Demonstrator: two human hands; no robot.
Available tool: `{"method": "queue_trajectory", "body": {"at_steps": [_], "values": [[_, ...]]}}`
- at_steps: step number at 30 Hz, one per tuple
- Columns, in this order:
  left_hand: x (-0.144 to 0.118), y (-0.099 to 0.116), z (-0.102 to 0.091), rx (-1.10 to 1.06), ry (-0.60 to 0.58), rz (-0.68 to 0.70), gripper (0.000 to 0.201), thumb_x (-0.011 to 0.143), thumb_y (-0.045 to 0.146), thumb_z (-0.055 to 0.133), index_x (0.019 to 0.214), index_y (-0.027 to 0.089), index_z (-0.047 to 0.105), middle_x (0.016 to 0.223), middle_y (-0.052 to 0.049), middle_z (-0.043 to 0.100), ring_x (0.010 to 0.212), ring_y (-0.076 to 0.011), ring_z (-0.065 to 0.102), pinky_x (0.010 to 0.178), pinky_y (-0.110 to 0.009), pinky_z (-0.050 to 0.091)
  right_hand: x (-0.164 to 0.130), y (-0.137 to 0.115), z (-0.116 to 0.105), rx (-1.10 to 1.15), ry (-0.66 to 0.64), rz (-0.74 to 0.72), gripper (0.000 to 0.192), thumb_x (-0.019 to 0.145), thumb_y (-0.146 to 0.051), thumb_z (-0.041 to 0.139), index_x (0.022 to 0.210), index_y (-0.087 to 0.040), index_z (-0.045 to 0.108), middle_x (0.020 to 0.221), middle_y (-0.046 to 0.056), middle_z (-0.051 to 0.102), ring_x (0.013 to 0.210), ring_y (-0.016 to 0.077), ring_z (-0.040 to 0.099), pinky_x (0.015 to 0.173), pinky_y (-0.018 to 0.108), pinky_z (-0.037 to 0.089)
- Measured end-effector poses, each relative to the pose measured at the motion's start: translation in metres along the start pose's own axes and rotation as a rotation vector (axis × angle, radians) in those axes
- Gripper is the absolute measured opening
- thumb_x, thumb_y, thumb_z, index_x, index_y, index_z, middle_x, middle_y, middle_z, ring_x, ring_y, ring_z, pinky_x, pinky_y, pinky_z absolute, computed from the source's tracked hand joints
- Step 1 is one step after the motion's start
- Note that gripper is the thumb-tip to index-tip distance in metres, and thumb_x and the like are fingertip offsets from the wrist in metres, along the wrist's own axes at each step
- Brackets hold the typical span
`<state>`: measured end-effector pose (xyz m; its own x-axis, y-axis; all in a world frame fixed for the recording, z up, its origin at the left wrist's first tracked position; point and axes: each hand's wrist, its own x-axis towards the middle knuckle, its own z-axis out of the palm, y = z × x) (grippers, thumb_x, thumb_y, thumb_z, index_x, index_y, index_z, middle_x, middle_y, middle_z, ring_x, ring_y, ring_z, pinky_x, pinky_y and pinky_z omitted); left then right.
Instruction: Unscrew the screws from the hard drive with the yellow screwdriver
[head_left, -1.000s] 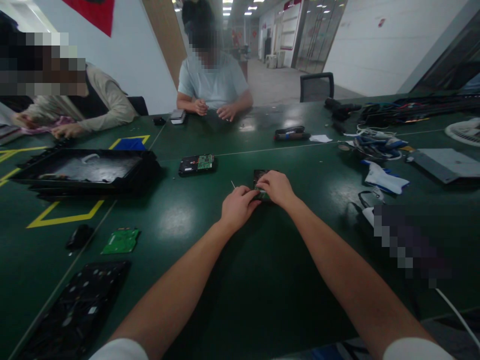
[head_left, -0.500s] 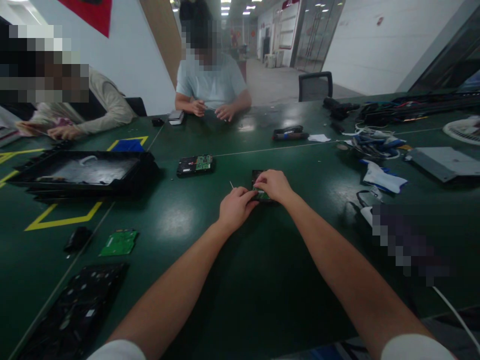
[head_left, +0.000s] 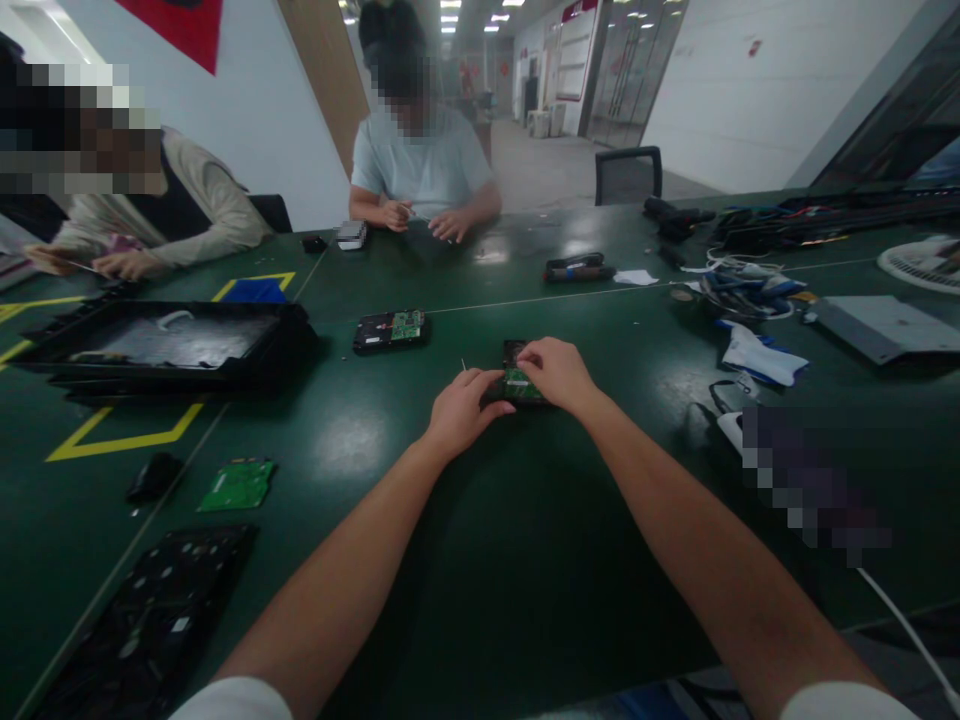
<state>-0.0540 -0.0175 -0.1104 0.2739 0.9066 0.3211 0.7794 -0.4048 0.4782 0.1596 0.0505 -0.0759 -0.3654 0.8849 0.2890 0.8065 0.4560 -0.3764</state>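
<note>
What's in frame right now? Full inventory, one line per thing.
Small black hard drive with green circuit board: 1, black and green, table centre, under both hands.
Second black hard drive with green board: 1, left of centre, farther back.
Loose green circuit board: 1, green, near left.
Large black flat tray: 1, black, left.
Black perforated panel: 1, black, bottom left.
Dark green table: 1, with yellow tape marks on the left.
Tangle of cables and tools: mixed colours, far right.
Grey office chair: 1, far side.
Co-workers: 2, seated far side and far left.
Left hand: fingers touching the drive's near left edge.
Right hand: resting on the drive.
</note>
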Motion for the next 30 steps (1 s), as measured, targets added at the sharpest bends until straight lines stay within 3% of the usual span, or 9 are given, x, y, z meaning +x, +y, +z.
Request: {"method": "queue_trajectory", "body": {"at_steps": [3,6,9,15,19,24,30], "values": [[0.002,-0.011,-0.001,-0.039,0.172,-0.116,0.03,0.108,0.036,0.057,0.133,0.024,0.068,0.125,-0.008,0.074,0.117,-0.0241,0.068,0.101,-0.037,0.055,-0.005,-0.017,-0.003,-0.018,-0.046,-0.07,0.017,0.1,-0.03,0.067,0.102,-0.022,0.082,0.105,0.009,0.074,0.097,0.0236,0.066,0.085,0.037,0.05],[0.005,-0.019,0.001,-0.062,0.372,-0.21,0.025,0.108,0.031,0.052,0.123,0.023,0.071,0.124,-0.009,0.075,0.118,-0.0254,0.069,0.104,-0.04,0.054,-0.009,-0.037,-0.003,-0.122,-0.145,-0.211,0.016,0.098,-0.032,0.07,0.1,-0.023,0.084,0.108,0.01,0.071,0.107,0.0272,0.063,0.089,0.039,0.048],[0.005,-0.023,0.006,-0.073,0.442,-0.214,0.023,0.107,0.031,0.053,0.118,0.023,0.072,0.118,-0.009,0.076,0.114,-0.0265,0.07,0.102,-0.041,0.055,-0.008,-0.053,0.001,-0.217,-0.211,-0.273,0.017,0.098,-0.027,0.069,0.101,-0.022,0.084,0.11,0.013,0.069,0.106,0.0288,0.061,0.09,0.041,0.047],[0.006,-0.021,0.01,-0.073,0.423,-0.204,0.021,0.106,0.03,0.056,0.116,0.024,0.073,0.119,-0.008,0.077,0.115,-0.0267,0.069,0.104,-0.042,0.054,-0.005,-0.068,0.014,-0.343,-0.228,-0.253,0.02,0.096,-0.017,0.064,0.096,-0.017,0.083,0.112,0.018,0.069,0.105,0.0325,0.06,0.087,0.043,0.046],[0.006,-0.02,0.009,-0.064,0.419,-0.211,0.021,0.106,0.03,0.055,0.116,0.024,0.073,0.118,-0.009,0.076,0.113,-0.0266,0.069,0.102,-0.042,0.055,-0.003,-0.069,0.011,-0.327,-0.21,-0.256,0.019,0.097,-0.016,0.063,0.095,-0.015,0.082,0.113,0.018,0.069,0.106,0.0319,0.059,0.088,0.043,0.046],[0.004,-0.016,0.008,-0.016,0.361,-0.185,0.021,0.105,0.029,0.056,0.114,0.025,0.075,0.113,-0.008,0.075,0.104,-0.0248,0.07,0.093,-0.039,0.056,0.003,-0.05,-0.012,-0.187,-0.086,-0.135,0.016,0.1,-0.025,0.066,0.099,-0.019,0.081,0.112,0.014,0.068,0.109,0.0294,0.058,0.097,0.043,0.046],[0.004,-0.01,0.012,0.063,0.217,-0.091,0.03,0.104,0.022,0.053,0.123,0.028,0.075,0.12,-0.007,0.074,0.11,-0.025,0.069,0.088,-0.036,0.057,-0.009,-0.027,-0.012,-0.068,-0.148,-0.118,0.011,0.099,-0.025,0.071,0.098,-0.02,0.081,0.109,0.011,0.067,0.107,0.0252,0.062,0.099,0.04,0.048]]}}
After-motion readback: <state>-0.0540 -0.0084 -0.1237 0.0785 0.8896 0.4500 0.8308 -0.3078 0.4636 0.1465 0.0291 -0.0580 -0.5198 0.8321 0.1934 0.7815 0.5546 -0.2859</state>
